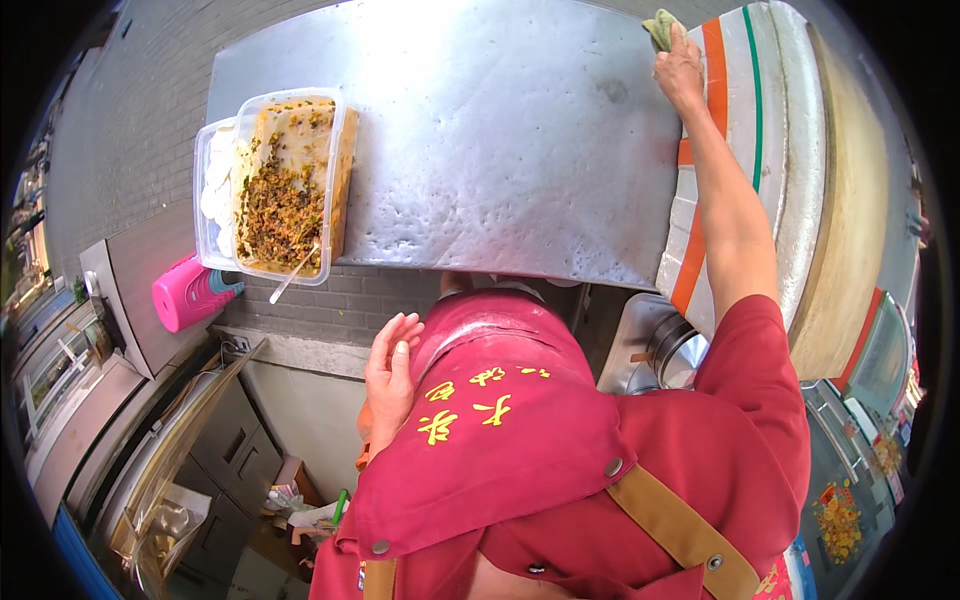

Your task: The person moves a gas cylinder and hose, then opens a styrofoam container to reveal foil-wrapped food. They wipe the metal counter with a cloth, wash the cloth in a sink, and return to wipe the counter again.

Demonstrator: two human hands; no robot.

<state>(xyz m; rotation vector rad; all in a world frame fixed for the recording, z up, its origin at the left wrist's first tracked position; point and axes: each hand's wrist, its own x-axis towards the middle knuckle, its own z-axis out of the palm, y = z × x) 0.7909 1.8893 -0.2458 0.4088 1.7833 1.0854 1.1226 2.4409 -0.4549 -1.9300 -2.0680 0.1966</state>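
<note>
My right hand (680,71) is shut on a folded green cloth (661,30) at the far right corner of a metal-topped table (495,150). That arm reaches out along a white foam box with orange tape. Near the front of my red apron (517,450), my left hand (391,375) hangs with loosely bent fingers and holds nothing. On the table's left side stands a clear plastic tub (335,187) of chopped filling (281,217), a white-handled spoon (292,277) leaning over its near rim. A second clear tub (201,195) with white pieces, perhaps dough, sits partly behind it.
The white foam box (772,135) borders the table's right side, with a wooden board (840,225) beyond it. Below it are round metal containers (679,349). A pink plastic stool (184,292) stands left, near a low wall (300,352) and drawers (232,450).
</note>
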